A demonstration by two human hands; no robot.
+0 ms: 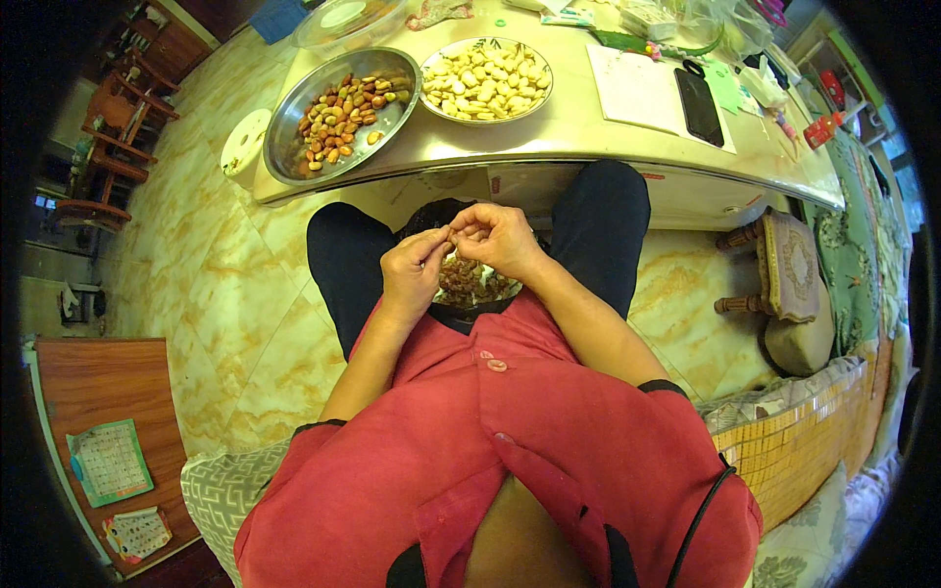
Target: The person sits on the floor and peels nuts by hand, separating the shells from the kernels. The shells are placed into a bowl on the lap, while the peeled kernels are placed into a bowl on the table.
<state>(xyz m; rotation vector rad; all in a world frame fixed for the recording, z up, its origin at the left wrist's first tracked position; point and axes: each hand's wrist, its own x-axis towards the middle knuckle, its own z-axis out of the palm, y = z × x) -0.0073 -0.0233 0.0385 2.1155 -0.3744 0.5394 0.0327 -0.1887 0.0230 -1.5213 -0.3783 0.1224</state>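
My left hand and my right hand meet over my lap, thumbs and forefingers pinched together at the tips. Between them is a small bean, mostly covered by the fingers. Beneath the hands, a dark-lined container between my knees holds a heap of brown bean skins, with some white showing among them. On the table, a steel bowl contains brown and greenish unpeeled broad beans. To its right, a white patterned bowl is full of pale peeled broad beans.
The table carries a lidded plastic tub, a white paper pad, a black phone and a red bottle. A white round container stands off its left corner. A wooden stool is at right.
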